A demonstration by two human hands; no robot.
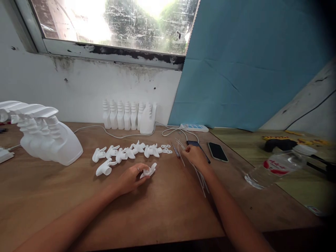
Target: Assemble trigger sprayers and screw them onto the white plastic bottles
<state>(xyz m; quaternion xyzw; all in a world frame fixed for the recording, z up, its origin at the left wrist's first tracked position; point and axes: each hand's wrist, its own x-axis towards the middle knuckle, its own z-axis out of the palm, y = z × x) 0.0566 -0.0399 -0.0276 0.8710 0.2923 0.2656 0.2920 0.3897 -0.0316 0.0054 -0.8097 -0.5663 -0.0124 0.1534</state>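
Left hand: one. I have it drawn in on a white spray head, thumb and fingers around its collar, low over the table or resting on it; I cannot tell which.

Right hand: one. Fingers bunched at the thin clear tubes, above a dark phone; whether I have a tube pinched, I cannot tell.

Tubes: several, lying lengthwise, part of them hidden under my right hand and forearm.

Pen: one, just left of the right hand.

Rings: several, small, white, flat, left of the pen.

Loose spray heads: a cluster, white, lying beyond the left hand, one set nearer me.

Second phone: one, screen dark, right of the first.

Small bottles: a row, white, upright against the wall, a cable passing before them.

Large bottles: a group, white, far left.

Power strip: one, by the blue sheet.

Water bottle: one, clear, red label, right.
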